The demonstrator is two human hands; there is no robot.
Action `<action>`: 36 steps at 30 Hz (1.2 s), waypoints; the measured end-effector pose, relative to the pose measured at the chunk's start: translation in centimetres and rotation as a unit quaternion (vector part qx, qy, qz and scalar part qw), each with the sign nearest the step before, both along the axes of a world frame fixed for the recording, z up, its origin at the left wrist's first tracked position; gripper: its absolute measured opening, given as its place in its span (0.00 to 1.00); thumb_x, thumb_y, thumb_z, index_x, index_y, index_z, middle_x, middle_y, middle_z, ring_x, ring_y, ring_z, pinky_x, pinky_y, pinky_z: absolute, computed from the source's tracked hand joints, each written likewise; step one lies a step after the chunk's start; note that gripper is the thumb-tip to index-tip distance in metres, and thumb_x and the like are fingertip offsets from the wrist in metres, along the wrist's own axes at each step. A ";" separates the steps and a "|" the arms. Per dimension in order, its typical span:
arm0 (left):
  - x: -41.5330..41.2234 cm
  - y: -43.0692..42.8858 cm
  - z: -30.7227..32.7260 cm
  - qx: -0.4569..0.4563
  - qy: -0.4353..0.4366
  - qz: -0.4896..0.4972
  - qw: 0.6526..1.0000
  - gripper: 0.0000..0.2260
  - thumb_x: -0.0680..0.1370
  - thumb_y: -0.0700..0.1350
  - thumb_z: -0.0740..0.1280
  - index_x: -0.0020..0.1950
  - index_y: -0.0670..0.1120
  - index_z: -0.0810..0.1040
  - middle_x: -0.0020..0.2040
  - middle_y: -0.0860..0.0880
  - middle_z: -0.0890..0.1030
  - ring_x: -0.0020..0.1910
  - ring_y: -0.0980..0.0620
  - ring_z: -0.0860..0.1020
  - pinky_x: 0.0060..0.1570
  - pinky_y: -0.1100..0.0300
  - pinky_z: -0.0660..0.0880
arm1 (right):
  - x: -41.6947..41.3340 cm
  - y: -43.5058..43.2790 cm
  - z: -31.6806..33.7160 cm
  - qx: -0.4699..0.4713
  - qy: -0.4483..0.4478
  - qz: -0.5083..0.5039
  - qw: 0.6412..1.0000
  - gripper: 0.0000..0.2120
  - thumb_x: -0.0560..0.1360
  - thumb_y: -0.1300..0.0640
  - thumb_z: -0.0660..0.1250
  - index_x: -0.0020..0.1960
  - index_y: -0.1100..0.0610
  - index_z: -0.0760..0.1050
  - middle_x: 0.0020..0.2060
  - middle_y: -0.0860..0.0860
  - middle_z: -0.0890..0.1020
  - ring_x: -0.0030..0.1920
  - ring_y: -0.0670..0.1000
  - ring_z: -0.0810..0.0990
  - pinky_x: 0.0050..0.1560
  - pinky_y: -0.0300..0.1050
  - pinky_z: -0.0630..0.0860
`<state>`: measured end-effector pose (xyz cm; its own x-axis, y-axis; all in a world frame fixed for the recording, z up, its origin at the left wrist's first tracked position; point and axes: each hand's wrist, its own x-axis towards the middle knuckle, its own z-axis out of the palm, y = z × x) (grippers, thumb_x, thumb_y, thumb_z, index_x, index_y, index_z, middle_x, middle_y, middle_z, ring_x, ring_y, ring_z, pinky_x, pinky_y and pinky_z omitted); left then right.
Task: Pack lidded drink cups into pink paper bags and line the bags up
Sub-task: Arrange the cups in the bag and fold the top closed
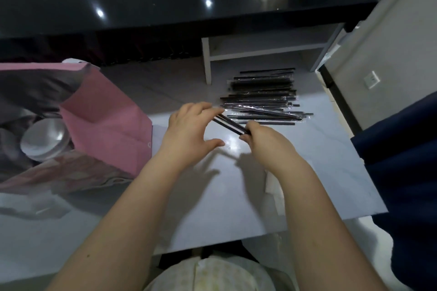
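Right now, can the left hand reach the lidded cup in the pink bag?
Probably yes: the pink bag gapes open beside the left hand, the lidded cup uncovered inside, nothing between them, though it touches straws.

One bag [106, 123], one cup [43, 139], many straws [260, 99]

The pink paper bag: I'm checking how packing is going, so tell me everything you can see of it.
The pink paper bag looks like matte, creased paper, its mouth spread wide open towards the camera, the inside shaded grey. A cup's clear domed lid shows inside it. It sits at the left of the white table. Neither the left hand nor the right hand touches it; both handle black straws to its right.
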<state>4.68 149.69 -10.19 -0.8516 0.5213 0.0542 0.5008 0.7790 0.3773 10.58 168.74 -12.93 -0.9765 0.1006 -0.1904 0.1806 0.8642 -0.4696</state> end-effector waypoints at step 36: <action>-5.2 -35.9 12.1 0.149 0.036 0.033 0.988 0.31 0.67 0.53 0.78 0.69 0.56 0.73 0.64 0.55 0.75 0.61 0.58 0.72 0.57 0.63 0.68 | -5.2 -33.2 18.5 -0.123 0.195 0.091 0.969 0.07 0.79 0.51 0.63 0.42 0.47 0.72 0.33 0.42 0.79 0.32 0.40 0.76 0.32 0.31 0.70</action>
<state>-0.55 113.79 1.89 -0.8718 0.4159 0.2587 0.4861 0.6707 0.5603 5.43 135.51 5.60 -0.9763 -0.0816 0.2005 -0.1971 0.7180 -0.6675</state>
